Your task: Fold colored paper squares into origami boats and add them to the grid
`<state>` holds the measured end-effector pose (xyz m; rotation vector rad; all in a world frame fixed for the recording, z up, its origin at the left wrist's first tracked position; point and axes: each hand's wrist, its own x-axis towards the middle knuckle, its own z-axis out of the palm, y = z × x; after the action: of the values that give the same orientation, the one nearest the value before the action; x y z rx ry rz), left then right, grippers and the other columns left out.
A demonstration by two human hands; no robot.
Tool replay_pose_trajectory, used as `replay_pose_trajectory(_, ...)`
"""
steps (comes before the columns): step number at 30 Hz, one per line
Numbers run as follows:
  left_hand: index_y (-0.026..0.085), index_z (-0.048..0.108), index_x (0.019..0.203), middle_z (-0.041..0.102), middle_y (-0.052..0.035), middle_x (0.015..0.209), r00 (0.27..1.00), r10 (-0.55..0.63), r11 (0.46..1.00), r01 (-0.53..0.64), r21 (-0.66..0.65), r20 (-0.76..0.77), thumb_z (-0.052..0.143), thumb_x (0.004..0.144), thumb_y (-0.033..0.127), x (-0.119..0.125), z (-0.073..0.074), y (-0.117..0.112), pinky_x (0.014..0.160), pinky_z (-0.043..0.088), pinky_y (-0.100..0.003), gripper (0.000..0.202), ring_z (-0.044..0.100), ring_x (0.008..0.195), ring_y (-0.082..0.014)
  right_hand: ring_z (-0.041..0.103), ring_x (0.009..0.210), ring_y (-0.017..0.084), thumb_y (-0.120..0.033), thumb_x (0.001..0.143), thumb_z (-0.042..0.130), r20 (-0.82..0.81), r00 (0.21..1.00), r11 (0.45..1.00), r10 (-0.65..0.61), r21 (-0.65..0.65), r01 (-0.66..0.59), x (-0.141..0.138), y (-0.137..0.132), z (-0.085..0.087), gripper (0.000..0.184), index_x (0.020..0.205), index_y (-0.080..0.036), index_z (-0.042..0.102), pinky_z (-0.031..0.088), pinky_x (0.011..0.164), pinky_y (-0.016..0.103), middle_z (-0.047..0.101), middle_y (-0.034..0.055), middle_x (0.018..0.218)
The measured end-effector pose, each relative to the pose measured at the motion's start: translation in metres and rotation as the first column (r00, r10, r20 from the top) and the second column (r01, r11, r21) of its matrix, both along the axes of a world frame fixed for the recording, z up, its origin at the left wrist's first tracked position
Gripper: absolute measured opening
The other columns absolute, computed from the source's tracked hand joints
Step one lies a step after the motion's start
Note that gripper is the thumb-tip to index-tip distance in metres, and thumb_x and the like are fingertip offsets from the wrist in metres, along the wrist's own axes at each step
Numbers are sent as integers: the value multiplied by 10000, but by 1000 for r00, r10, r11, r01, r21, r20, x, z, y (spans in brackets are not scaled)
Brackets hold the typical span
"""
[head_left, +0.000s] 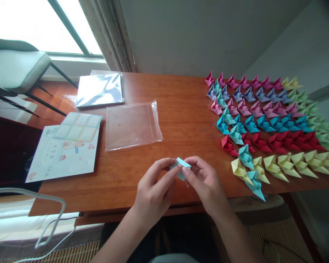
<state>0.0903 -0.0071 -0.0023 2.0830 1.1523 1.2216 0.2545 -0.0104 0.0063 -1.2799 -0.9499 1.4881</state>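
Note:
A small piece of folded light-blue paper is pinched between both hands, above the front part of the wooden table. My left hand grips its left side with thumb and fingers. On its right side, my right hand presses it with the thumb on top. The fingers partly cover the paper, so its full shape is hidden. To the right of my hands lie rows of folded paper shapes with pointed tips. Nearest are a light-blue folded paper piece and a pale yellow one.
The wooden table also bears a clear plastic sleeve, a shiny wrapped pack, and printed sheets at the left. Rows of red folded paper and other colours fill the right side. A grey chair stands by the window.

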Motion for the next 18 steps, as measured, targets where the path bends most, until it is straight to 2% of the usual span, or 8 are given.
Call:
replay_pose_trajectory(2, 211, 688, 1201, 620, -117, 1213, 993, -45, 992, 58, -111, 112, 567, 876, 16, 2, 5, 1, 949, 562, -330, 398, 643, 1112, -218, 597, 715, 114, -370, 923, 675, 87, 996, 999, -19, 33, 17, 1, -1, -2, 139, 959, -237, 661, 466, 611, 205, 671, -11, 840)
replay_pose_trajectory(4, 202, 673, 1205, 618, -121, 1226, 961, -31, 954, 110, -280, 275, 585, 897, 89, 3, 10, 3, 942, 569, -355, 340, 642, 1115, -236, 621, 741, 133, -356, 931, 658, 180, 983, 998, -23, 64, 11, 3, -2, -3, 118, 966, -244, 666, 486, 634, 226, 682, -8, 852)
replay_pose_trajectory(6, 195, 658, 1200, 655, -111, 1176, 907, 44, 862, 177, -475, 418, 601, 929, 172, 4, 14, 5, 884, 590, -334, 277, 673, 1045, -222, 631, 751, 147, -324, 932, 650, 289, 957, 992, -22, 124, -15, 4, -3, -2, 89, 959, -242, 674, 503, 666, 252, 688, -3, 859)
replay_pose_trajectory(8, 171, 681, 1099, 712, -83, 1011, 870, 103, 725, 266, -636, 482, 618, 945, 244, 3, 16, 8, 789, 598, -282, 181, 701, 894, -185, 628, 757, 150, -266, 924, 643, 388, 921, 975, -30, 213, -58, 4, -2, 2, 46, 926, -234, 677, 504, 688, 264, 683, -2, 852)
replay_pose_trajectory(10, 147, 700, 948, 725, -57, 839, 864, 121, 613, 322, -721, 489, 654, 928, 289, 2, 16, 10, 713, 587, -245, 150, 697, 767, -162, 612, 746, 144, -202, 912, 632, 468, 883, 950, -42, 292, -110, 4, -2, 6, 49, 888, -223, 668, 491, 684, 262, 665, -6, 826)
replay_pose_trajectory(11, 142, 701, 897, 722, -49, 791, 868, 126, 594, 321, -738, 480, 675, 912, 300, 2, 15, 11, 681, 579, -235, 160, 691, 723, -156, 600, 734, 140, -176, 907, 624, 500, 864, 937, -50, 322, -132, 3, -1, 8, 64, 874, -218, 661, 482, 674, 261, 655, -7, 813)
replay_pose_trajectory(13, 147, 704, 873, 727, -39, 764, 890, 133, 623, 267, -735, 436, 699, 890, 297, 1, 12, 11, 649, 569, -229, 152, 689, 684, -153, 588, 735, 142, -143, 900, 609, 566, 821, 912, -74, 372, -173, 2, 0, 10, 78, 877, -207, 648, 474, 673, 268, 644, 0, 812)
replay_pose_trajectory(18, 163, 703, 864, 730, -16, 752, 983, 87, 831, 18, -556, 162, 654, 902, 212, 4, 8, 7, 606, 538, -193, 78, 682, 632, -124, 600, 833, 180, -126, 919, 589, 683, 700, 842, -207, 489, -228, -1, 2, 6, 82, 938, -191, 635, 486, 759, 317, 664, 43, 876)
